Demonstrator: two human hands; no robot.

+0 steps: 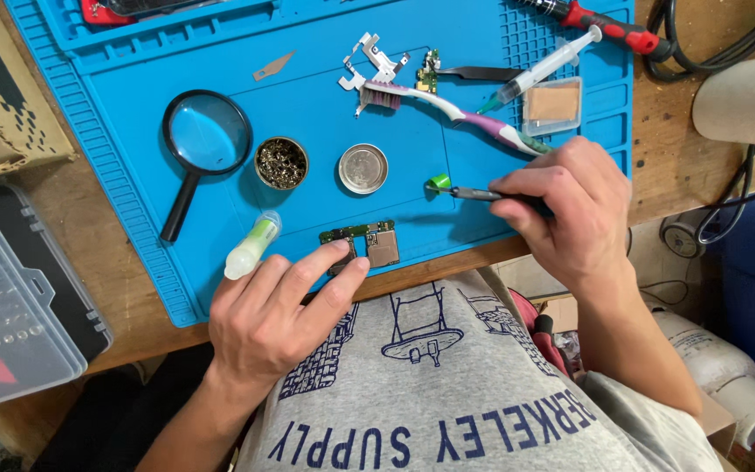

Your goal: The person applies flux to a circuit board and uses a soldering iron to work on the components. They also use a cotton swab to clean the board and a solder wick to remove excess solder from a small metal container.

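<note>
1. Head view: the left hand [277, 310] lies flat, fingers loosely together, its fingertips pressing the near edge of a small green circuit board [363, 242] on the blue mat [133, 201].
2. The right hand [565, 205] is pinched on dark tweezers [474, 194], whose tips grip a small green piece [438, 183] above the board.

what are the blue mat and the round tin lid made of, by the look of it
Blue mat: probably silicone or soft rubber, matte, with moulded ridges and compartments. Round lid: likely thin metal, silvery with a dull shine and a pressed rim.
</note>
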